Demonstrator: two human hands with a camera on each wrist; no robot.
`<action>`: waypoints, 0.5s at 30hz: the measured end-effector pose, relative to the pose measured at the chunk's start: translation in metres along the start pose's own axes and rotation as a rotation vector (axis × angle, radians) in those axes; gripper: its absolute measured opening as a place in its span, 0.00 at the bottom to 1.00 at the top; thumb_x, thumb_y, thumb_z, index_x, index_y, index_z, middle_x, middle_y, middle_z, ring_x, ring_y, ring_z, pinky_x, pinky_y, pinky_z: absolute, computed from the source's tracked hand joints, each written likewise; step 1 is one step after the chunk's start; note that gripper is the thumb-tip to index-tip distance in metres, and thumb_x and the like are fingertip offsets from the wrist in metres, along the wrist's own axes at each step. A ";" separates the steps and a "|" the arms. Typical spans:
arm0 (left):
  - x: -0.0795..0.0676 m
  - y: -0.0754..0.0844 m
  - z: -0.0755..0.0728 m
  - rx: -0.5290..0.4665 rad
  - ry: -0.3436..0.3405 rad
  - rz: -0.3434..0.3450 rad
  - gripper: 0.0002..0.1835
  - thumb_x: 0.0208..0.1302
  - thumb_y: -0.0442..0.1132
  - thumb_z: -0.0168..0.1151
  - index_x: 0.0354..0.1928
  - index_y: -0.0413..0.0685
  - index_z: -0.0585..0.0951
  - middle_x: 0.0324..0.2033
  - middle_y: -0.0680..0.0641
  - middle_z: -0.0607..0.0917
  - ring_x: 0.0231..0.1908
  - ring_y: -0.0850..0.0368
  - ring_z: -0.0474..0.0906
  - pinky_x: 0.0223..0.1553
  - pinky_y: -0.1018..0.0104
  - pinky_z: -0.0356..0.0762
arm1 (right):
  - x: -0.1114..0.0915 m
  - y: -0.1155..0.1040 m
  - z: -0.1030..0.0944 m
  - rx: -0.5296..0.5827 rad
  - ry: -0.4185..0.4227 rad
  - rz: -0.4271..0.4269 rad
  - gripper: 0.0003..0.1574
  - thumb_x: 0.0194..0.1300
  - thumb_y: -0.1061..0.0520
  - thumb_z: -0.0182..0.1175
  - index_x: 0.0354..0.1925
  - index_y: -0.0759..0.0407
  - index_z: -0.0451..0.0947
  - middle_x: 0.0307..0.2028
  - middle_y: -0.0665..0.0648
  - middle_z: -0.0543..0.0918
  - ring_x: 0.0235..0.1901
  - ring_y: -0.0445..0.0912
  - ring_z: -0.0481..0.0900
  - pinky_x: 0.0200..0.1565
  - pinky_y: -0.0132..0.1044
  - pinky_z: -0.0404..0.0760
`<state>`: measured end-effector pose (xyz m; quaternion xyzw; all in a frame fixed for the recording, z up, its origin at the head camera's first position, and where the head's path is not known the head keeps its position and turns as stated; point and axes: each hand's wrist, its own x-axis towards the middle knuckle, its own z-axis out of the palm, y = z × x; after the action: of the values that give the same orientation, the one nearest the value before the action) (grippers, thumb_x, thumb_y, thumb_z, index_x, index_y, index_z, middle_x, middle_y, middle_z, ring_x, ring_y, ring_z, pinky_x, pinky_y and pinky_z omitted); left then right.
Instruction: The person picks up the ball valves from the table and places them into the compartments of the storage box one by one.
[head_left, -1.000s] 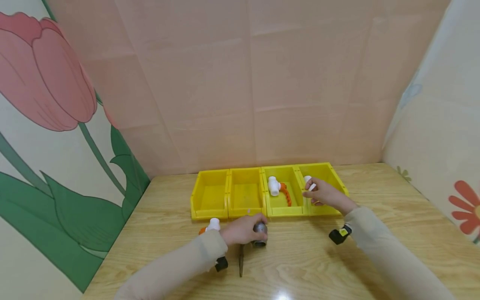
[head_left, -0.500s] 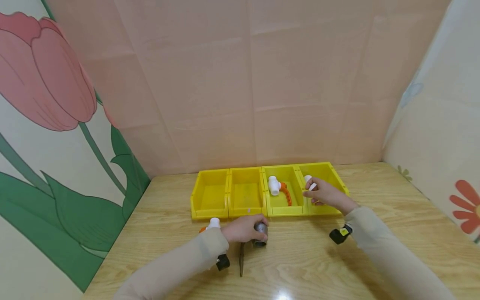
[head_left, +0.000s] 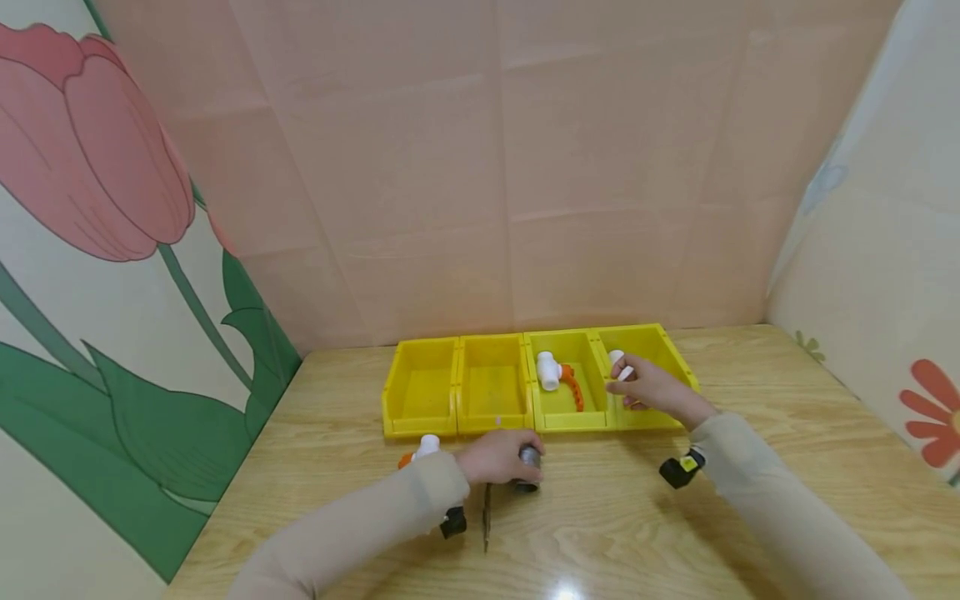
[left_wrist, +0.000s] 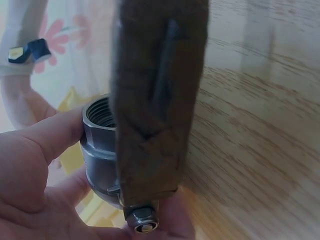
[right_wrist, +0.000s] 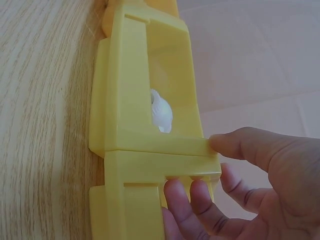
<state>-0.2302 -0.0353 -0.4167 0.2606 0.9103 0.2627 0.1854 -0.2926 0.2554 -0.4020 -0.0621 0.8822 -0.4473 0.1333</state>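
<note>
My left hand [head_left: 498,456] grips a grey metal ball valve [head_left: 528,467] just above or on the table in front of the bins; I cannot tell which. The left wrist view shows the valve's threaded mouth [left_wrist: 101,113], a nut [left_wrist: 142,217] and a long brown lever handle [left_wrist: 160,100] close to the camera. My right hand [head_left: 651,387] pinches the dividing wall [right_wrist: 185,146] between the two rightmost yellow bins, thumb on one side and fingers on the other. White pieces [head_left: 616,357] show beside that hand, partly hidden by it.
Several yellow bins [head_left: 491,423] stand in a row at the back of the wooden table [head_left: 600,517]. A white valve with an orange handle [head_left: 549,372] lies in the third bin. Another white and orange valve [head_left: 428,445] is on the table, partly behind my left arm.
My left hand has shifted slightly to the right, with the metal ball valve in it. The right hand and the bins look unmoved.
</note>
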 end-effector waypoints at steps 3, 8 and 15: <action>0.000 0.003 0.000 0.023 -0.001 -0.009 0.17 0.60 0.46 0.69 0.49 0.53 0.79 0.40 0.49 0.82 0.34 0.60 0.73 0.32 0.69 0.72 | 0.000 -0.001 0.000 0.000 0.000 0.002 0.22 0.70 0.50 0.58 0.49 0.64 0.62 0.32 0.57 0.72 0.30 0.49 0.75 0.33 0.39 0.78; 0.001 0.006 -0.001 0.012 -0.009 -0.029 0.16 0.60 0.45 0.69 0.48 0.53 0.79 0.39 0.49 0.81 0.33 0.59 0.73 0.30 0.69 0.72 | -0.001 -0.001 0.001 0.004 0.000 0.002 0.21 0.70 0.51 0.58 0.49 0.63 0.62 0.32 0.57 0.72 0.30 0.49 0.75 0.33 0.40 0.78; 0.001 0.003 0.000 -0.051 -0.001 -0.053 0.14 0.59 0.44 0.70 0.46 0.55 0.80 0.37 0.51 0.79 0.32 0.58 0.73 0.27 0.68 0.72 | -0.001 0.000 -0.001 0.009 -0.006 -0.017 0.22 0.70 0.51 0.58 0.49 0.64 0.62 0.34 0.58 0.72 0.31 0.49 0.75 0.34 0.41 0.79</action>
<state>-0.2300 -0.0321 -0.4156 0.2317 0.9099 0.2806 0.1991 -0.2915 0.2560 -0.4013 -0.0703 0.8792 -0.4521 0.1326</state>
